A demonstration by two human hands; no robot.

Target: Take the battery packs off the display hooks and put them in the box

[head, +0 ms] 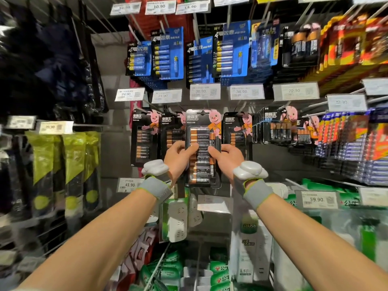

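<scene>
1. Straight ahead and far: a grey peg wall (115,148), hung thick with goods from top to bottom.
2. High on it, a row of blue packs (168,53); lower down, black packs on hooks to the left (144,135) and to the right (237,131) of centre.
3. Near and low, under the arms: white power strips (178,219) in green packaging.
4. Dead centre, nearer than its neighbours: the battery pack (203,131), upright, front to the camera, caught between both hands at mid-height. Cannot tell whether its top is on a hook.
5. Left hand (178,157) gripping the pack's left edge, thumb laid across the front, fingers hidden behind.
6. Right hand (227,159) gripping the right edge the same way, thumb almost meeting the other thumb on the front.
7. White wrist units (155,167) strapped on over grey cuffs, one below each hand.
8. Just above the pack's top edge, a price tag (205,91) marked 36.90.
</scene>
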